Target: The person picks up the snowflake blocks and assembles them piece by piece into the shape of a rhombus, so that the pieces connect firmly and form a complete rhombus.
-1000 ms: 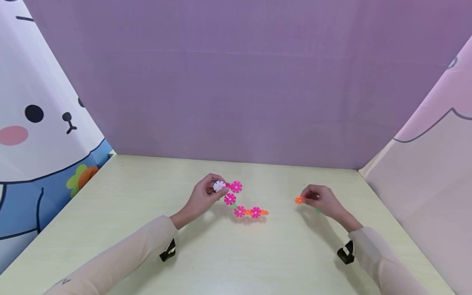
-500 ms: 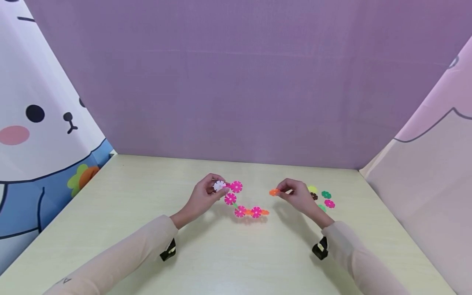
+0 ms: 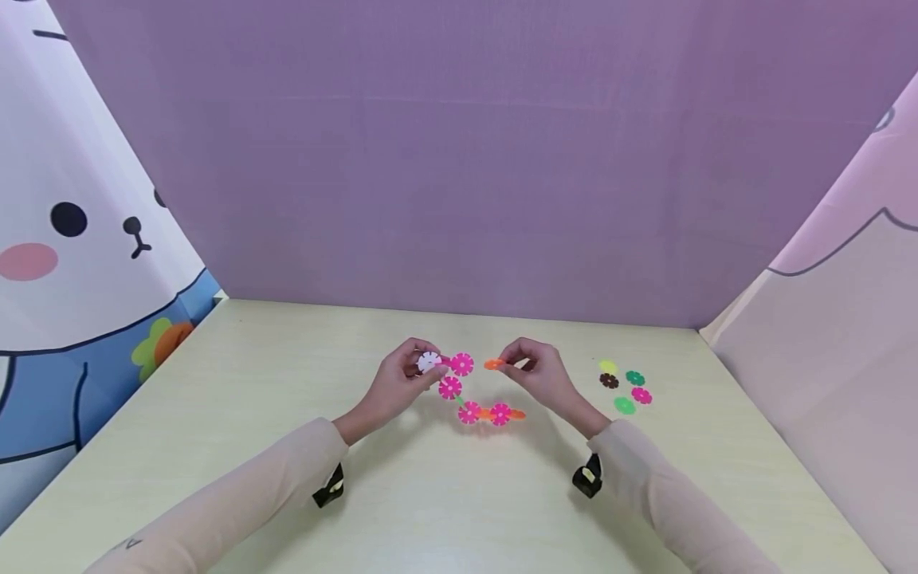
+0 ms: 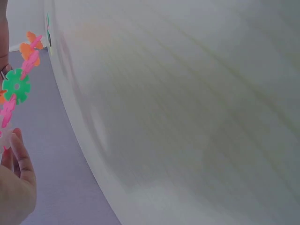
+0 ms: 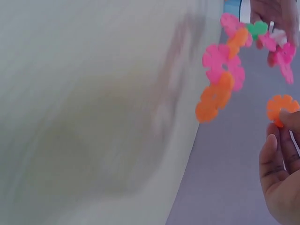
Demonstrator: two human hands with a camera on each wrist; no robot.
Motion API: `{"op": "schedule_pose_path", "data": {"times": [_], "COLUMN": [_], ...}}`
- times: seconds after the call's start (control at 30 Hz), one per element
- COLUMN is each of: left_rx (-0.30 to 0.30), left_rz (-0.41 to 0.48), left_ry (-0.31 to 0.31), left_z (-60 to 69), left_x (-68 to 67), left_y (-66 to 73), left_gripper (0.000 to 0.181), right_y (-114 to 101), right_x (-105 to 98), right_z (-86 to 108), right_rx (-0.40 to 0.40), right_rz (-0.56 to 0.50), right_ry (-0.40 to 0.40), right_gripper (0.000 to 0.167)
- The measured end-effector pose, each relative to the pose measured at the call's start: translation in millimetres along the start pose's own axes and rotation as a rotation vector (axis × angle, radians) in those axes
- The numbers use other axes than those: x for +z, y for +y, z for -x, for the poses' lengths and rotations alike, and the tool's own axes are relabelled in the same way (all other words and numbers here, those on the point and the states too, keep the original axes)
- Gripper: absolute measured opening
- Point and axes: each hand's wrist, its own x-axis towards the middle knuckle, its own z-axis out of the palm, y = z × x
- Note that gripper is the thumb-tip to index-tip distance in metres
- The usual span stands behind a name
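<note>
My left hand (image 3: 403, 381) pinches a white notched disc (image 3: 429, 362) that is part of a chain of interlocking snowflake discs. Pink discs (image 3: 450, 388), a green disc (image 4: 16, 86) and orange discs (image 5: 214, 97) make up the rest of the chain, which hangs above the table toward the right. Between thumb and fingertips, my right hand (image 3: 543, 378) holds a single orange disc (image 5: 282, 108). That disc is held just right of the chain's upper pink disc (image 3: 462, 364), with a small gap between them.
Several loose discs lie on the pale table (image 3: 445, 510) to the right: yellow (image 3: 608, 367), brown (image 3: 609, 381), dark green (image 3: 635, 378), pink (image 3: 641, 395) and light green (image 3: 625, 406). A purple panel (image 3: 459, 159) rises behind the table.
My right hand has moved left from the loose discs, carrying the orange disc up close to the chain, which uncovers the loose discs. The left hand and chain stay nearly still.
</note>
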Motion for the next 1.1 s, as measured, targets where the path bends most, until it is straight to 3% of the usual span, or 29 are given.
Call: {"op": "schedule_pose_path", "data": {"times": [0.23, 0.53, 0.8, 1.1], "left_rx": [-0.016, -0.023, -0.024, -0.022], "left_rz": [-0.017, -0.013, -0.016, -0.017], "left_ry": [0.01, 0.02, 0.022, 0.023], "left_z": [0.8, 1.7, 2.3, 3.0], "left_x": [0.3, -0.4, -0.6, -0.6], "left_y": [2.3, 3.8, 4.4, 5.8], "left_gripper": [0.03, 0.029, 0.029, 0.029], "right_y": [-7, -11, -44, -49], "right_x": [11, 16, 13, 13], "right_z": [-3.8, -3.1, 4.2, 7.2], "right_rx": [-0.037, -0.015, -0.045, -0.093], "right_rz": [0.007, 0.013, 0.03, 0.054], "right_ry": [0.018, 0.031, 0.049, 0.076], "right_gripper": [0.006, 0.007, 0.007, 0.006]}}
